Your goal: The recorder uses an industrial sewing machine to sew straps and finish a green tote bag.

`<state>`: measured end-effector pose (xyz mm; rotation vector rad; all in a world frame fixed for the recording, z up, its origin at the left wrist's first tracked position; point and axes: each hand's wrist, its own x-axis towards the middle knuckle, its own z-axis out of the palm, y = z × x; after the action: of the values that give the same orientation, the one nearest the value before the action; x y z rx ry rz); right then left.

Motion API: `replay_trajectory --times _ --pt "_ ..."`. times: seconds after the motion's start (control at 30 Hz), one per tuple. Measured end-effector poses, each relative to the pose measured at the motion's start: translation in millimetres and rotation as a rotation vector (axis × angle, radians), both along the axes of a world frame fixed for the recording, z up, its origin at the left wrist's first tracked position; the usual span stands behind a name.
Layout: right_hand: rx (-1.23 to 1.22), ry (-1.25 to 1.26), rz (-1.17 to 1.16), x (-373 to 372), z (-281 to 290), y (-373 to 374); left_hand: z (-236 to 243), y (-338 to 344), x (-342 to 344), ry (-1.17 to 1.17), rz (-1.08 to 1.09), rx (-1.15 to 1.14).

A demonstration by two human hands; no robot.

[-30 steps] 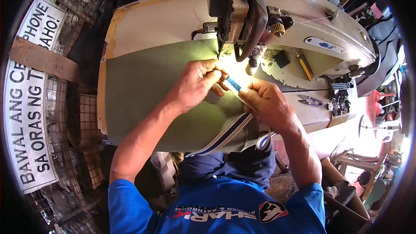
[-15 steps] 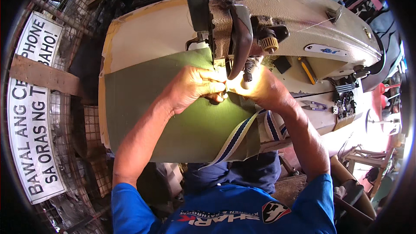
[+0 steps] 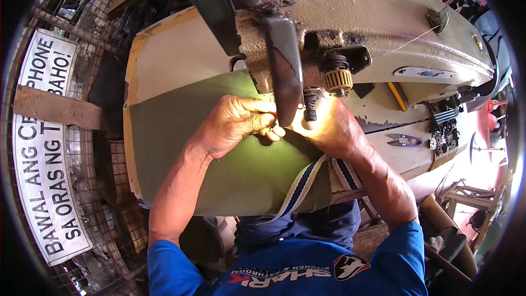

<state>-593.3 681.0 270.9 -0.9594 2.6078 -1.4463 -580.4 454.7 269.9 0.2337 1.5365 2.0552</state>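
Observation:
Under the head of a beige sewing machine [image 3: 356, 13], a piece of olive-green fabric [image 3: 183, 142] lies across the machine bed. My left hand [image 3: 238, 120] rests over the fabric beside the needle area, thumb and fingers pinched together; what is between them is too small to make out. From the other side, my right hand [image 3: 339, 129] reaches in close to the left fingertips. Its fingers are hidden by the machine's dark lever [image 3: 285, 71] and by bright lamp glare. A white strap with a dark blue stripe [image 3: 299, 186] hangs over the fabric's near edge.
Thread snips [image 3: 404, 140], a yellow-and-black cutter [image 3: 398, 96] and a cluster of small metal parts [image 3: 444, 134] lie on the bed at right. A wire mesh with a white lettered sign [image 3: 41, 186] stands at left, crossed by a wooden slat [image 3: 57, 107].
My view has shifted a little, so the machine head looks larger and further left and covers more of the right fingers. Both hands stay by the needle area, the left still pinching.

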Motion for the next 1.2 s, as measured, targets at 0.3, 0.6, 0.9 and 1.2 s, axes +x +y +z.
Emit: replay_trajectory --times 0.3,0.6,0.9,1.2 --pt "-0.033 0.052 -0.052 8.7 6.2 -5.0 5.4 5.0 2.3 -0.002 0.068 -0.085" --pt "0.075 0.019 0.068 11.2 2.4 -0.6 6.6 7.8 6.8 -0.009 0.137 -0.108" --pt "0.053 -0.030 0.116 12.1 6.1 8.1 7.9 14.9 13.4 0.028 0.209 -0.169" --pt "-0.014 -0.032 0.097 1.2 5.2 2.6 11.3 15.5 15.1 0.012 0.205 -0.223"
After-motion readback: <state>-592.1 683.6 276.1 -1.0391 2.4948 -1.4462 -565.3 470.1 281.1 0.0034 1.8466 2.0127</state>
